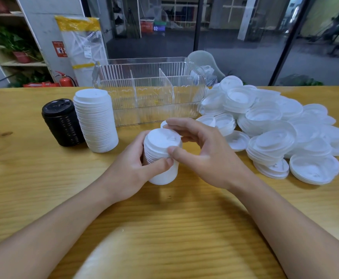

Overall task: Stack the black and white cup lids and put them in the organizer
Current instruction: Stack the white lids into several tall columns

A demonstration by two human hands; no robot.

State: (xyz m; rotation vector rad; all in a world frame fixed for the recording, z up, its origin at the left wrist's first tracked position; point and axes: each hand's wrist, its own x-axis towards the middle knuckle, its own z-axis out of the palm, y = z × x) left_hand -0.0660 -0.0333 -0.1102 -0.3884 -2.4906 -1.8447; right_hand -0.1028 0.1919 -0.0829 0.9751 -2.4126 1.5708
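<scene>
My left hand (133,170) grips the side of a short stack of white lids (160,152) held just above the wooden table (43,188). My right hand (203,154) pinches the top lid of that stack, thumb at the front rim and fingers over the back. A tall stack of white lids (96,119) stands at the left, with a shorter stack of black lids (62,121) beside it. The clear ribbed organizer (150,91) stands behind them, its compartments holding no lids. A large heap of loose white lids (275,129) lies on the right.
A clear plastic bag (203,63) sits behind the organizer. A glass wall runs along the table's far edge. Shelves with plants and a red fire extinguisher (66,80) are at the far left.
</scene>
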